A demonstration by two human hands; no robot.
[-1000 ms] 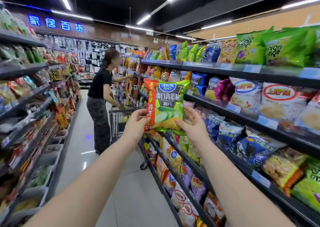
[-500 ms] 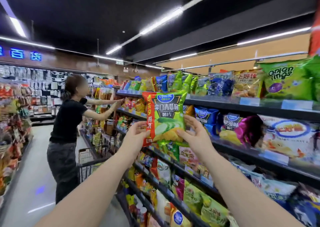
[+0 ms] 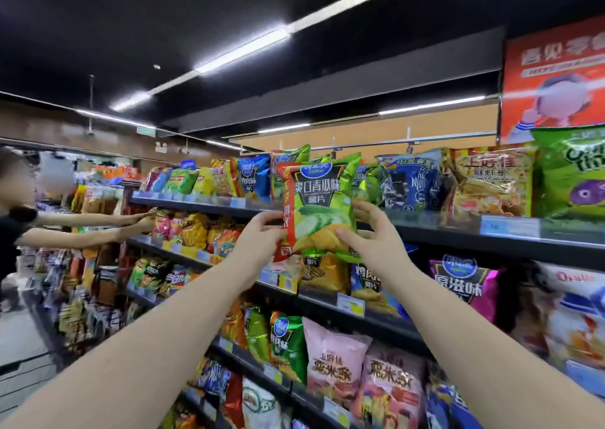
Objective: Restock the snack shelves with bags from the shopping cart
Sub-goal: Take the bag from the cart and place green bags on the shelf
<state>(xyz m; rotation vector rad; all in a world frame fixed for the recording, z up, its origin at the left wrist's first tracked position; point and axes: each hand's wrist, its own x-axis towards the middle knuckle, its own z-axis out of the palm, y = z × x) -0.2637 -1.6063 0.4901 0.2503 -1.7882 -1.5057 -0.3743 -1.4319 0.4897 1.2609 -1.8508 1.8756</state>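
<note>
A green cucumber-flavour chip bag (image 3: 319, 206) with a red side stripe is held upright at the front edge of the top shelf (image 3: 458, 235). My left hand (image 3: 262, 235) grips its lower left edge. My right hand (image 3: 370, 235) grips its lower right corner, thumb on the bag's front. Behind the bag stand more green bags (image 3: 291, 160) of the same kind, with blue bags to either side. The shopping cart is not visible.
Shelves of snack bags run along the right, with pink bags (image 3: 334, 360) and a purple bag (image 3: 465, 284) lower down. Another person (image 3: 19, 232) at far left reaches both arms to the second shelf. A red poster (image 3: 553, 78) hangs above.
I have raised the green bag from chest height in the aisle up to the top shelf and closer to it. The view tilted upward and the cart dropped out of sight.
</note>
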